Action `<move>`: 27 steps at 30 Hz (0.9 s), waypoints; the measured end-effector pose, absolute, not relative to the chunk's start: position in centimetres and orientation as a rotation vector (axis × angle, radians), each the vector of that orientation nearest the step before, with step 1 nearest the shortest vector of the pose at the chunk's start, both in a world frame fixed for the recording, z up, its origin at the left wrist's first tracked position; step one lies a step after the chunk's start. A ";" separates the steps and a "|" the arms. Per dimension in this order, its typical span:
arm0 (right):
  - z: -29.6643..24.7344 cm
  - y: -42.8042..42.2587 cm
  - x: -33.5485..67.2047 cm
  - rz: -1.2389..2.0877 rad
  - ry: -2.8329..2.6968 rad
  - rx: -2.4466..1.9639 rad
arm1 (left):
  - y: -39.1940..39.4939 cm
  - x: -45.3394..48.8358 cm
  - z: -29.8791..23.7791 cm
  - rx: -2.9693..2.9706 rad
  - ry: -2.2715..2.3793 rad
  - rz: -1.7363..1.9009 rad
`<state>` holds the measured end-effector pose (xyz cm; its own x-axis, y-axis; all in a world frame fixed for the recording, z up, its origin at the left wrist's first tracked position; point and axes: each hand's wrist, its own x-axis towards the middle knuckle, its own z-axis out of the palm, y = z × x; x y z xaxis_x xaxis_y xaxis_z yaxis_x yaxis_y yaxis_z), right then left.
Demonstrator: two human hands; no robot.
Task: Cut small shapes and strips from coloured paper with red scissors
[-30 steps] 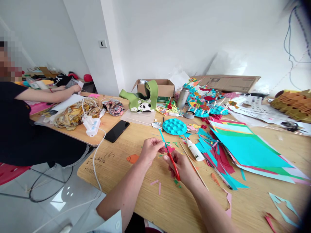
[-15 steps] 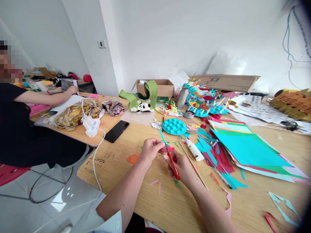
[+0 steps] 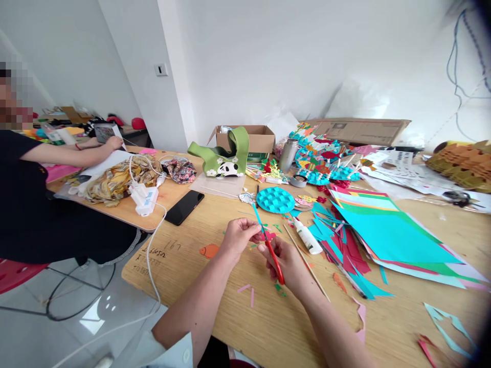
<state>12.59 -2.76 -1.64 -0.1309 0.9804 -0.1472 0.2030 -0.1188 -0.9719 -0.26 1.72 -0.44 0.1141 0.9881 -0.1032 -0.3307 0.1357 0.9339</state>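
Near the front of the table (image 3: 184, 276), left of both hands, an orange paper fish (image 3: 209, 250) lies flat, its long axis roughly crosswise; to its right, the left hand (image 3: 240, 236) has its grip pinched, thumb and fingertips together on a blue paper strip (image 3: 256, 212); the strip juts out beyond them, long and narrow, its free end pointing away from the person and a little left; it should handle as almost weightless, springy along its length yet easy to crease or tear, so a light pinch close to the blades would suit it.

Just right of those fingertips are the scissors (image 3: 275, 260), red-handled with dark blades; their long axis follows nearly the same slant as the strip, tips away and slightly left, handles back toward the body; the meeting of strip and blades is small and partly covered, so I cannot tell whether the 2 blades are parted; the scissors are probably light, stiff and smooth, best held by the loops; the right hand (image 3: 287, 258) has its grip clamped around those loops, thumb on the left side; farther right, a wooden stick (image 3: 297, 247) and a white glue bottle (image 3: 308, 236) lie on the table.
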 end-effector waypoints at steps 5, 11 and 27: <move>-1.5 -2.8 12.5 1.325 -1.381 -1.394 | 1.9 -0.4 -0.7 0.902 0.934 1.175; -1.3 -2.9 12.4 1.351 -1.386 -1.385 | 2.0 -0.4 -0.6 0.891 0.948 1.206; -1.8 -2.7 12.4 1.364 -1.399 -1.361 | 1.9 -0.4 -0.6 0.912 0.931 1.217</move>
<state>12.43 -2.71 -1.77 -0.1612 0.9740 -0.1595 0.1845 -0.1290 -0.9743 -0.44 1.90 -0.62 0.1063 0.9904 -0.0881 -0.3441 0.1198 0.9313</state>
